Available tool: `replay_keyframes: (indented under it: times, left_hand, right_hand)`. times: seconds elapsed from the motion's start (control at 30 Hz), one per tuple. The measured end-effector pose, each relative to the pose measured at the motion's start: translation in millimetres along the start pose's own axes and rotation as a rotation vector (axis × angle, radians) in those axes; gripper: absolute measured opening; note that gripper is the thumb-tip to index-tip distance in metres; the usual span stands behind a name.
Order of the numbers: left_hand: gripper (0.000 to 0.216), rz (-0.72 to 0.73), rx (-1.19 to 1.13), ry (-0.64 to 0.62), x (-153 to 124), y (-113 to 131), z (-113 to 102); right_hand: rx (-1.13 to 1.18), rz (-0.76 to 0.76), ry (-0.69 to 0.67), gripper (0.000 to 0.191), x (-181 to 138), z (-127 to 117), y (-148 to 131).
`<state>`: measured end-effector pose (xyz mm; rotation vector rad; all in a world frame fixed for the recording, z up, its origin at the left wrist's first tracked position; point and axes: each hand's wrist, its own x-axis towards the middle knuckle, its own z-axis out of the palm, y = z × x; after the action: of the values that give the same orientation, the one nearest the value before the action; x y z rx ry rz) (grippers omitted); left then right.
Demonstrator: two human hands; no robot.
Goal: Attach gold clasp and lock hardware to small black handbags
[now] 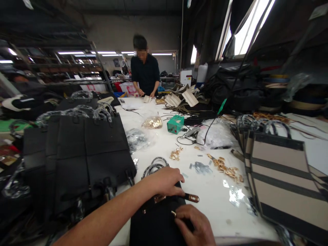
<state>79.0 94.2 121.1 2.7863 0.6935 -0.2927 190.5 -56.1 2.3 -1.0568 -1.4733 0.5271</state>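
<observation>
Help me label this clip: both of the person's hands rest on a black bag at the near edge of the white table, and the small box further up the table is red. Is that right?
Not quite. The head view shows the left hand and right hand on the black bag at the near edge of the white table, but the small box is green, not red.
</observation>
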Motion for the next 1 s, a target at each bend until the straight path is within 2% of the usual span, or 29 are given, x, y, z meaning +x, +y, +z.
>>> replay_keyframes:
  times: [0.07,0.13,0.27,0.33,0.4,0.5,0.6,0.67,0.73,0.83,0.9,0.93,1.0]
  left_hand:
    - [0.045,-0.071,0.053,-0.044,1.9,1.9,-3.2]
    - [0.047,-0.115,0.056,-0.081,4.5,4.7,-6.8]
    - [0.051,-0.157,-0.044,-0.1,9.4,8.6,-12.4]
    - [0.048,-0.171,-0.103,-0.134,11.7,5.9,-12.8]
    - [0.044,-0.15,-0.139,-0.171,13.5,0.2,-10.9]
    - [0.044,-0.113,-0.153,-0.197,14.9,-7.9,-6.7]
    - [0.045,-0.106,-0.147,-0.188,15.1,-8.1,-5.5]
    - [0.046,-0.123,-0.095,-0.155,13.8,-2.8,-7.2]
    - [0.038,-0.137,0.01,-0.082,8.8,5.5,-9.8]
    - [0.023,-0.15,0.13,0.155,-10.9,18.8,-11.4]
    - [0.022,-0.252,0.127,0.307,-31.6,25.1,-8.5]
    - [0.023,-0.327,0.12,0.342,-42.8,27.2,-5.6]
    - [0.029,-0.451,0.121,0.317,-63.0,29.4,2.5]
  right_hand:
    - [-0.004,-0.099,-0.004,0.016,2.6,1.2,2.7]
    - [0.007,-0.055,0.026,0.013,6.1,1.4,1.8]
    - [0.036,0.318,0.089,0.003,11.7,-1.5,-8.9]
    - [0.075,0.497,0.109,0.011,13.8,-3.4,-11.9]
    - [0.141,0.595,0.119,0.017,15.1,-5.0,-10.8]
    - [0.234,0.641,0.112,0.023,15.8,-6.7,-6.2]
    - [0.205,0.564,0.129,0.021,17.5,-8.1,-3.3]
    - [0.158,0.526,0.122,0.018,19.5,-8.8,-1.9]
    - [0.139,0.55,0.102,0.019,21.5,-9.1,0.1]
    - [0.143,0.593,0.1,0.023,22.8,-8.8,3.4]
    - [0.149,0.613,0.11,0.023,22.6,-8.3,4.3]
    - [0.151,0.624,0.114,0.023,22.3,-7.9,4.3]
    - [0.154,0.638,0.121,0.023,21.8,-6.9,3.2]
